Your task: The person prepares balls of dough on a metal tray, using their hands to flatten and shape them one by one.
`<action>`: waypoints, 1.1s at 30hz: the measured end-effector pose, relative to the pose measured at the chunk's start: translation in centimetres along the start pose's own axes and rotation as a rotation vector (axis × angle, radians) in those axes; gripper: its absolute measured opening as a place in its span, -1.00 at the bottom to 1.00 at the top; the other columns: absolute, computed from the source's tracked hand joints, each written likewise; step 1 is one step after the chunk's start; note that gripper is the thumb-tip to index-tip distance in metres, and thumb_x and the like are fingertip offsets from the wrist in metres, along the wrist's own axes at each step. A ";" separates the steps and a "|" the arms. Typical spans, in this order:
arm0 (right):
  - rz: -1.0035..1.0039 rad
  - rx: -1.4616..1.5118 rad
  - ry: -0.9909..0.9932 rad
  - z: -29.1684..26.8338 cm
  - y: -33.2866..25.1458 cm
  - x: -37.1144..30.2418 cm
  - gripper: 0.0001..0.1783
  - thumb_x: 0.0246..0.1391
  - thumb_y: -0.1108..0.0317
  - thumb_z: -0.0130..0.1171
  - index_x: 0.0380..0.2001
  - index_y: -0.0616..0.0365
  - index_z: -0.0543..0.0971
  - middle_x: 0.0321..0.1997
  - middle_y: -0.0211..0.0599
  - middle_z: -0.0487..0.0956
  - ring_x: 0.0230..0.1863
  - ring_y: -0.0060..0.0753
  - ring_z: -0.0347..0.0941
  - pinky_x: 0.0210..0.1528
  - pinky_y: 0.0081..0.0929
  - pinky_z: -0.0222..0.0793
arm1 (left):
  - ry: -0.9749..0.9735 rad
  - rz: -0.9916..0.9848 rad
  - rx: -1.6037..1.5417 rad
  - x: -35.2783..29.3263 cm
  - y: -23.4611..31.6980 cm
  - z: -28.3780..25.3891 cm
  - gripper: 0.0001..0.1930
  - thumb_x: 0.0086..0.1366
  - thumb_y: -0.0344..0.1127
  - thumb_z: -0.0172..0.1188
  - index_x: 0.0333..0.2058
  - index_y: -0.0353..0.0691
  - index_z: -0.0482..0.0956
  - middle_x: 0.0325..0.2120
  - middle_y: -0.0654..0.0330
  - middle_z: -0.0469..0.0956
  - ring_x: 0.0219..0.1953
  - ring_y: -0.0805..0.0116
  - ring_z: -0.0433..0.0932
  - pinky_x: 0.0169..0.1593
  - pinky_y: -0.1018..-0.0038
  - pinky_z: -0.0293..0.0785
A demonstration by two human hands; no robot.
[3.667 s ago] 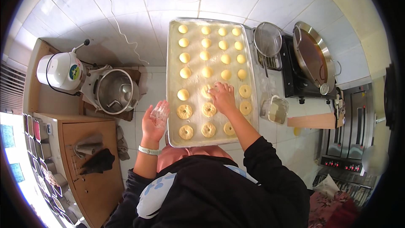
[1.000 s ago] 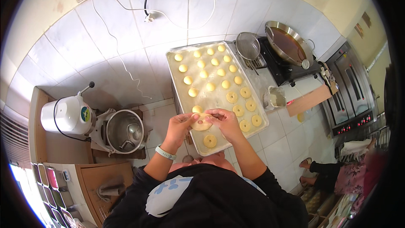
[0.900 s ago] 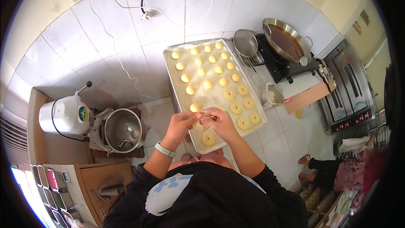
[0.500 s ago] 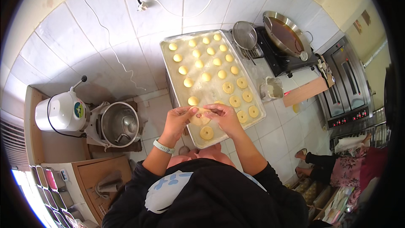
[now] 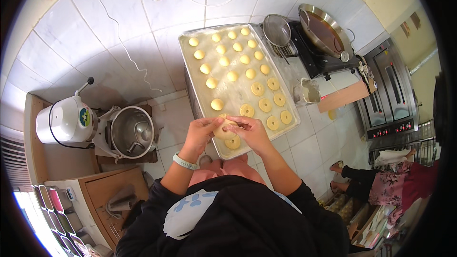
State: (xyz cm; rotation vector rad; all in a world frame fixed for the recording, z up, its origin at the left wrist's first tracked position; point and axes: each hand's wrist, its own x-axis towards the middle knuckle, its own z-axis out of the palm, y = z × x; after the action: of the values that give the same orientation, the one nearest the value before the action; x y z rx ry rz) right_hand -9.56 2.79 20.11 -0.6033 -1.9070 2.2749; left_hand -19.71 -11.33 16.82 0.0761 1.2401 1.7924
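A pale yellow ring of dough [image 5: 222,132] is held up over the near end of a large floured baking tray [image 5: 238,93]. My left hand [image 5: 197,135] pinches its left side between thumb and fingers. On the opposite side my right hand [image 5: 251,133] grips it, fingertips close to the hole. Another dough ring [image 5: 232,143] lies on the tray just beneath, partly covered by the held one. Several smooth dough balls [image 5: 232,75] sit in rows across the far and left part of the tray. Flattened rings [image 5: 272,123] fill its near right part.
Right of the tray stand a strainer [image 5: 277,30], a wide pan of brown liquid [image 5: 326,35] on a black stove [image 5: 312,59], and a clear tub [image 5: 307,91]. A steel oven [image 5: 388,90] and another person [image 5: 390,188] are farther right. A mixer [image 5: 66,121] with steel bowl stands left.
The view has shifted slightly, so the tray sits higher in the picture. Both hands still hold the dough ring, now overlapping the ring on the tray below. The hole appears rounder.
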 end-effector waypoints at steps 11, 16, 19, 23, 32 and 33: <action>-0.003 -0.039 0.077 -1.5 0.4 0.0 -0.68 -0.02 0.50 0.22 -0.13 0.31 0.54 -0.23 -0.31 0.58 -0.21 -0.60 0.46 -0.12 -0.65 0.37 | 0.079 -0.026 -0.052 0.1 0.2 1.3 -0.69 0.17 -0.30 0.23 -0.27 -0.50 0.52 -0.39 0.07 0.59 -0.40 0.36 0.58 -0.25 0.50 0.52; -0.063 -0.062 0.029 -3.0 1.1 0.1 -0.68 -0.02 0.51 0.22 -0.14 0.31 0.54 -0.21 -0.32 0.58 -0.19 -0.62 0.45 -0.10 -0.65 0.36 | 0.002 -0.085 0.066 1.5 -0.1 2.4 -0.68 0.17 -0.29 0.23 -0.26 -0.51 0.52 -0.38 0.06 0.58 -0.37 0.35 0.59 -0.24 0.50 0.52; 0.045 -0.072 0.087 -4.7 0.0 0.3 -0.70 -0.02 0.53 0.20 -0.14 0.31 0.54 -0.20 -0.32 0.57 -0.21 -0.60 0.46 -0.12 -0.65 0.37 | 0.046 -0.055 0.038 2.2 0.1 3.7 -0.68 0.17 -0.29 0.23 -0.25 -0.49 0.52 -0.39 0.07 0.59 -0.35 0.35 0.59 -0.24 0.51 0.53; -0.025 -0.046 0.062 -6.5 0.4 1.1 -0.69 -0.02 0.53 0.20 -0.14 0.31 0.54 -0.18 -0.32 0.56 -0.22 -0.56 0.49 -0.13 -0.64 0.38 | -0.089 -0.124 0.089 3.4 0.6 5.5 -0.66 0.16 -0.27 0.25 -0.24 -0.50 0.54 -0.41 0.10 0.59 -0.36 0.37 0.58 -0.24 0.53 0.51; -0.005 -0.103 -0.041 -9.5 -0.9 2.5 -0.63 0.00 0.49 0.19 -0.07 0.29 0.50 -0.12 -0.27 0.52 -0.16 -0.52 0.49 -0.12 -0.62 0.40 | -0.043 -0.086 0.184 5.7 0.8 7.6 -0.70 0.17 -0.24 0.24 -0.32 -0.44 0.59 -0.48 0.18 0.59 -0.48 0.48 0.54 -0.38 0.60 0.43; 0.006 -0.064 -0.081 -9.7 -0.5 2.8 -0.61 0.00 0.48 0.20 -0.05 0.28 0.49 -0.11 -0.25 0.52 -0.15 -0.52 0.49 -0.12 -0.61 0.41 | -0.035 -0.084 0.184 5.9 0.6 7.7 -0.70 0.17 -0.24 0.24 -0.32 -0.44 0.59 -0.48 0.18 0.59 -0.48 0.48 0.54 -0.38 0.60 0.43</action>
State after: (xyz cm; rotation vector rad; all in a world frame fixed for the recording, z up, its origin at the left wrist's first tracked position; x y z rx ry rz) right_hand -8.60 12.76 18.72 -0.5325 -2.0245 2.2837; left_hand -19.53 -1.81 18.61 0.1572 1.3604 1.5965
